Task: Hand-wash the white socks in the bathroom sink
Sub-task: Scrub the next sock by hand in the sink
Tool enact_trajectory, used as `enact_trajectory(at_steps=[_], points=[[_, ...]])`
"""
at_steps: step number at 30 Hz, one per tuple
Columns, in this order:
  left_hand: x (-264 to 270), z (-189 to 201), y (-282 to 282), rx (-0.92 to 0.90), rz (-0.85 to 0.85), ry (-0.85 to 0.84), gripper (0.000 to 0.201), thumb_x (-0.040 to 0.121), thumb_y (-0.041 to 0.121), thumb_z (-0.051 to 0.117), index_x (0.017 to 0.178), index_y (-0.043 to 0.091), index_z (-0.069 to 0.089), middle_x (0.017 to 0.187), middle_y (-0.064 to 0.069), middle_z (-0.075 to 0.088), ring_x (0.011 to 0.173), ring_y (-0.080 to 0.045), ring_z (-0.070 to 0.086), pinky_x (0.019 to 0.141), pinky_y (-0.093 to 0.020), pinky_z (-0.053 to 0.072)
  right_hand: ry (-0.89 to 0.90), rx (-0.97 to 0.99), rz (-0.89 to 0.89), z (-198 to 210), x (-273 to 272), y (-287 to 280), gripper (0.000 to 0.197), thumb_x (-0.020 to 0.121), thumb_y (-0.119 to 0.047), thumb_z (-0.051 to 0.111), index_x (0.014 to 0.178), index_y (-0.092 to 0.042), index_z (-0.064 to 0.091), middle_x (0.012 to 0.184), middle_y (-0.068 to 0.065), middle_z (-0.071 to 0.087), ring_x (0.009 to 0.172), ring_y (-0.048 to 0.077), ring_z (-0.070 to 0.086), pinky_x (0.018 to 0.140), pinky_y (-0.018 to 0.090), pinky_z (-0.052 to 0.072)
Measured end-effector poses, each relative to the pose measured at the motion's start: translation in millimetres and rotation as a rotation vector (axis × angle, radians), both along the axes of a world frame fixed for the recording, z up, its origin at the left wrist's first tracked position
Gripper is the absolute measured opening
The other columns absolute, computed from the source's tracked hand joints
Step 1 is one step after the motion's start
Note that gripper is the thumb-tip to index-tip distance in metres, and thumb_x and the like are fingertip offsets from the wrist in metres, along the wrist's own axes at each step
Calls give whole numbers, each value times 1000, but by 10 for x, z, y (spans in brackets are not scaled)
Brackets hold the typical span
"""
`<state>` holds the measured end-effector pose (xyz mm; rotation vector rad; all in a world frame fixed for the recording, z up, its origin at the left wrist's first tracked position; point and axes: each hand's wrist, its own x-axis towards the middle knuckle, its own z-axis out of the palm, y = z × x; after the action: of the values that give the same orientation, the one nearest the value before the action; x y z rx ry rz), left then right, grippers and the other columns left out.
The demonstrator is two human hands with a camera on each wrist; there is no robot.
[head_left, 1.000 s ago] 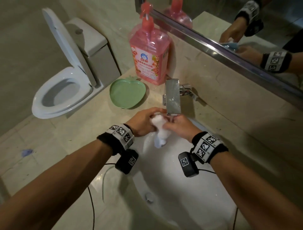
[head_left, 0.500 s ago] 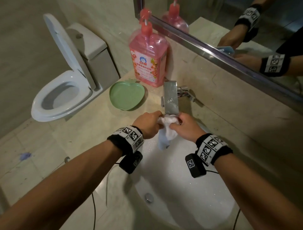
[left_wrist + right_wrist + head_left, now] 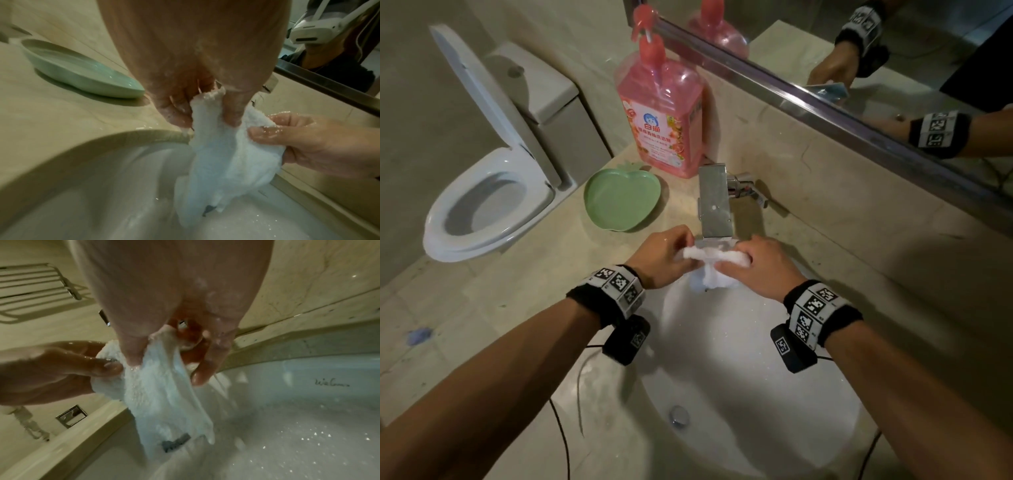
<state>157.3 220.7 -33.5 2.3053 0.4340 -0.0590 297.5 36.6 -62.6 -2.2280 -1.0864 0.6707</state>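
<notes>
The beige stone desk fills the scene, a white toilet beyond its left edge, lid up. Sunk into the desk is the white sink, its chrome drain near the front of the bowl. At the back edge stands the pink soap bottle against the wall, right under the mirror. Just in front of it lies the green apple-shaped dish, close to the back left rim of the sink. The chrome faucet juts out from the back edge over the bowl. Right below its spout, both hands work one white sock: the left hand has its grip clenched on one end, fingers pinching the wet cloth, and the right hand grips the other end likewise. The sock stretches between them, its loose end dangling into the back of the sink, a small dark label showing near the bottom. Both hands glisten with water and suds.
</notes>
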Motion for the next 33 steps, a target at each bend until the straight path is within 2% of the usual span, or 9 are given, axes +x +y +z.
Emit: enact_trajectory(at_steps=[3,8,12,14,19,22,24,28,33], points=[[-74,44,105,21,-21,-3,30,90,27,70,116,15,62,93,5,61,80,-15,57,73,-26,42,1,12,-13,-7,-5,80,44,77,-61,72,73,-17,65,85,-2,53,72,15,56,61,29,44],[-252,20,261,111,89,36,30,91,39,67,90,9,60,85,-5,57,75,-22,51,66,-31,36,220,70,46,37,-64,259,24,92,-40,69,112,-27,71,95,-19,70,89,5,68,80,28,53],[-289,-50,261,172,221,135,39,93,52,57,81,16,48,66,2,50,64,-21,48,58,-32,29,129,-17,-111,11,-123,402,23,97,-35,63,102,-14,70,79,-3,68,76,21,69,61,25,51],[-233,-67,207,189,277,207,40,94,55,53,82,17,45,68,1,51,68,-25,51,60,-33,33,130,-21,-188,-10,-200,463,24,99,-30,60,99,-7,67,86,8,69,84,26,69,67,27,53],[-61,-74,-9,-220,363,213,38,91,56,55,79,22,44,80,-1,65,71,-23,70,66,-40,56,434,54,-213,42,-401,457,35,79,-18,80,110,-8,68,103,11,72,90,23,71,77,37,61],[14,-47,-201,-287,170,161,25,84,51,59,77,27,61,75,10,66,71,-2,61,72,-32,51,330,20,-141,55,-376,413,32,74,-13,83,92,-30,63,89,-7,66,86,15,65,66,16,51],[35,-39,-192,-419,152,133,16,88,35,56,78,31,68,79,15,67,80,4,59,84,-29,47,370,39,-158,70,-309,381,40,79,-7,77,107,-30,59,97,-10,63,91,9,62,63,12,47],[22,-102,28,-419,164,97,31,82,-2,62,107,15,54,113,-7,58,108,-25,57,96,-38,48,572,98,-280,119,-140,290,58,82,11,58,124,-30,55,121,-1,64,107,18,63,73,26,60],[188,-187,45,-353,-50,289,95,64,22,90,141,18,36,128,7,53,114,-14,53,94,-24,43,664,70,-304,89,-54,254,61,77,22,50,110,-28,65,117,10,68,111,29,64,86,50,59]])
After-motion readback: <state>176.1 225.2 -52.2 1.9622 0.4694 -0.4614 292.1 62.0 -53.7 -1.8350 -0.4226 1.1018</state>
